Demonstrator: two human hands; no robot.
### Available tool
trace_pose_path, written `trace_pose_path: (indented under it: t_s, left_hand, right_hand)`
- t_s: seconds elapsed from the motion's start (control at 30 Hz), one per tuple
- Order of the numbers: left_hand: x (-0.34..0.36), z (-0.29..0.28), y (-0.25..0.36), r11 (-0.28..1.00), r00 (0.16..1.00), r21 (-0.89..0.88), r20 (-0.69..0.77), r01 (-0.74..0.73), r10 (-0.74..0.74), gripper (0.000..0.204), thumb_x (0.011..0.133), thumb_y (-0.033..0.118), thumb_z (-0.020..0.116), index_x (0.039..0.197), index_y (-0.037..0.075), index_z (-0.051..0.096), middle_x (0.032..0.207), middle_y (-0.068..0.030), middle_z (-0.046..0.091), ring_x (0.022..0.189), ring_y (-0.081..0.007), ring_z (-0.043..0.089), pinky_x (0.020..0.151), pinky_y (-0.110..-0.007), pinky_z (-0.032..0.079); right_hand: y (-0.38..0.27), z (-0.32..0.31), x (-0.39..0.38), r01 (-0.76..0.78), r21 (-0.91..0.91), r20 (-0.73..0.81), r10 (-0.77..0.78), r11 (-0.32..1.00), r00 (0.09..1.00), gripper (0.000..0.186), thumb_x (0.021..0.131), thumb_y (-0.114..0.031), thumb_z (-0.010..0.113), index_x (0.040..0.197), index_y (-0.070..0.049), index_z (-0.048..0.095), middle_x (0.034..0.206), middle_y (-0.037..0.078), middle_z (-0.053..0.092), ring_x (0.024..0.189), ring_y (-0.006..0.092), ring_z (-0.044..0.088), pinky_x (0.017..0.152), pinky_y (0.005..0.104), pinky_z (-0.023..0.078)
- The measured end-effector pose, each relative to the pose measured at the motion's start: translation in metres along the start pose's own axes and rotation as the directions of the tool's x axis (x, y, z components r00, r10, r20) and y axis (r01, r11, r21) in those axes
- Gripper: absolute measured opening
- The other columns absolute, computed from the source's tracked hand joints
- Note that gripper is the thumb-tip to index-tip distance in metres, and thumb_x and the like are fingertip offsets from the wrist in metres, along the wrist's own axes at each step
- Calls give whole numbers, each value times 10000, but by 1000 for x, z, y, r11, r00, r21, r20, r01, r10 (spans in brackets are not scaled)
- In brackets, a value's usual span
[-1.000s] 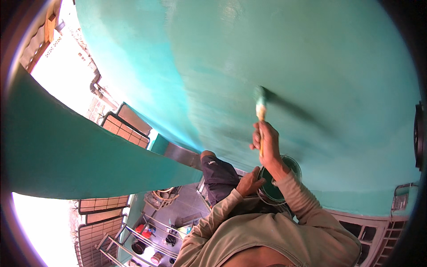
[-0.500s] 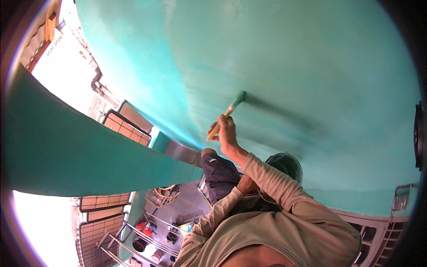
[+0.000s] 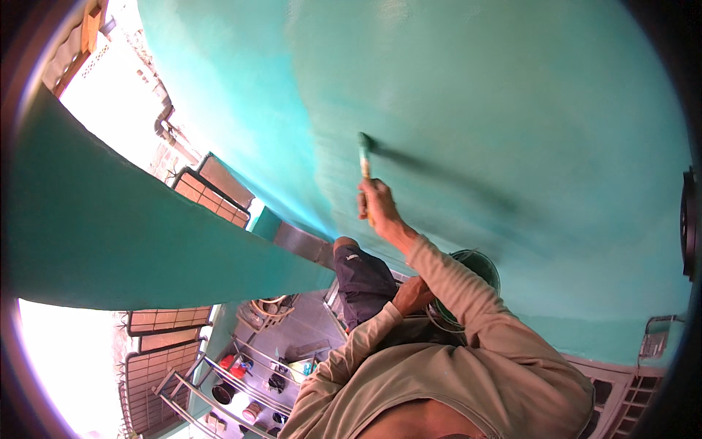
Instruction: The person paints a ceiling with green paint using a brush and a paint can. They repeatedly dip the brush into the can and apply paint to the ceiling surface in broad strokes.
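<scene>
My right hand (image 3: 379, 205) is closed round the handle of a paintbrush (image 3: 365, 157). The brush points up, and its dark green bristles meet the teal wall (image 3: 453, 95), on which its shadow stretches to the right. Below my right forearm is a dark bucket (image 3: 479, 267) with green paint on its inside and a thin wire handle; my sleeve covers part of it. My left hand (image 3: 414, 295) is curled at the bucket's left side, gripping it, though the fingertips are hidden.
A curved green wall or beam (image 3: 146, 227) crosses on the left. My bent leg in dark shorts (image 3: 362, 285) is beside the bucket. Far below, metal rails (image 3: 241, 384) stand above a floor with several containers. A dark round object (image 3: 689, 223) is at the right edge.
My right hand has moved the brush left and slightly up along the wall, turning it more upright. My left hand and the bucket show more clearly and sit slightly further right.
</scene>
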State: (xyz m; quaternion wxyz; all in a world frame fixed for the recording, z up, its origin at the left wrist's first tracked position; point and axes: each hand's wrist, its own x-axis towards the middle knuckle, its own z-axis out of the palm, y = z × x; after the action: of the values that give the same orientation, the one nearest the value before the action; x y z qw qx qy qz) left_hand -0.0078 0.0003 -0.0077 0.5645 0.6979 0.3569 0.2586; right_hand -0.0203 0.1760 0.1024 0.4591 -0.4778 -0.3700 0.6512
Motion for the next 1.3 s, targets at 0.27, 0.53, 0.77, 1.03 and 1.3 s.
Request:
trace_pose_path:
  t_s: [0.27,0.53,0.77,1.03,1.3]
  left_hand:
    - [-8,16,-30,972,948,-35,-232,-233,219,468,860,282,668,1266,53,625,1296,-197,632,1210,-373,594,1030,-439,471]
    - [-3,25,-31,956,934,151,-223,-251,280,566,884,292,680,1366,23,554,1406,-212,546,1333,-375,490,1141,-449,370]
    - [-10,17,-21,985,968,123,-205,-121,144,604,900,334,668,1402,33,518,1436,-214,513,1342,-381,470,1132,-453,359]
    - [-3,11,-4,999,974,7,-221,-53,53,481,885,350,667,1243,34,600,1060,-272,678,1006,-470,631,840,-509,515]
    - [-2,14,-1,989,962,-45,-244,-139,124,471,874,384,686,1132,0,596,946,-302,667,913,-477,639,769,-531,504]
  right_hand:
    - [14,-13,-74,-18,270,-323,108,963,940,336,1055,-367,444,1124,-40,475,835,67,624,716,188,660,558,339,557]
    - [85,30,54,-242,215,-82,264,946,961,267,1071,-324,379,1074,-85,498,965,102,694,893,254,715,710,457,605]
    - [100,76,82,-392,-97,34,397,915,917,267,1058,-329,405,1116,-83,489,893,84,656,777,241,682,627,479,586]
    - [95,8,97,-259,-417,-73,252,871,965,272,1023,-370,498,1107,-114,460,835,19,508,695,155,516,542,408,549]
    - [83,-31,3,-398,86,-330,403,913,854,231,1059,-351,473,1042,-121,472,824,10,497,697,145,513,604,457,562]
